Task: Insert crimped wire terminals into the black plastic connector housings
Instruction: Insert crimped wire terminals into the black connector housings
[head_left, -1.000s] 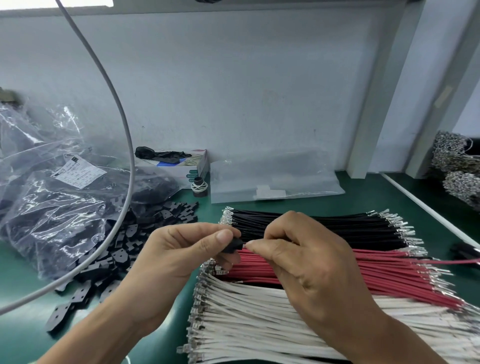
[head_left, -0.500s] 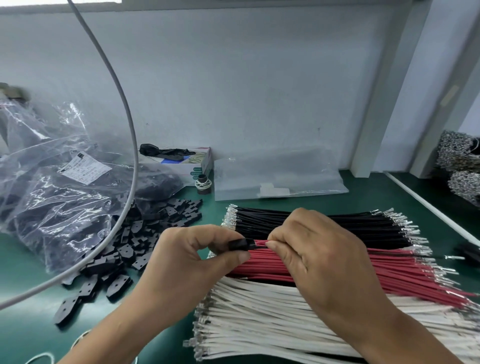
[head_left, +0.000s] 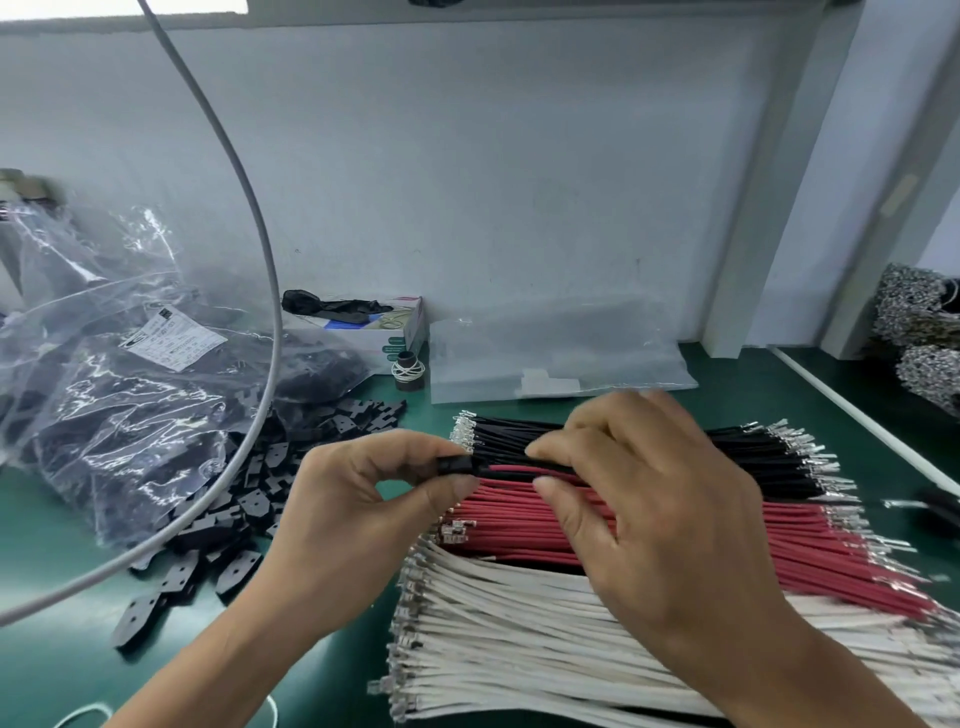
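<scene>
At the far left a crinkled clear plastic bag (head_left: 114, 415) bulges with dark parts, and loose flat black connector housings (head_left: 244, 509) spill from it across the green table (head_left: 52, 675). A grey cable (head_left: 262, 249) arcs down over them. The left hand (head_left: 363, 525) reaches in from below, palm turned inward, its thumb and forefinger curled to pinch a small black connector housing (head_left: 454, 465) held above the wire stacks. A red wire (head_left: 511, 470) runs out of that housing's right end toward the right hand (head_left: 660, 514), which is raised beside it with its back to the camera; its thumb and forefinger are close around the wire, with a black wire just above, but motion blur hides whether they actually grip. Beneath both hands lie three neat rows of cut leads with shiny metal crimped terminals at each end: glossy black wires (head_left: 753, 457) farthest back, matte red wires (head_left: 810, 540) in the middle, cream white wires (head_left: 519, 639) nearest.
</scene>
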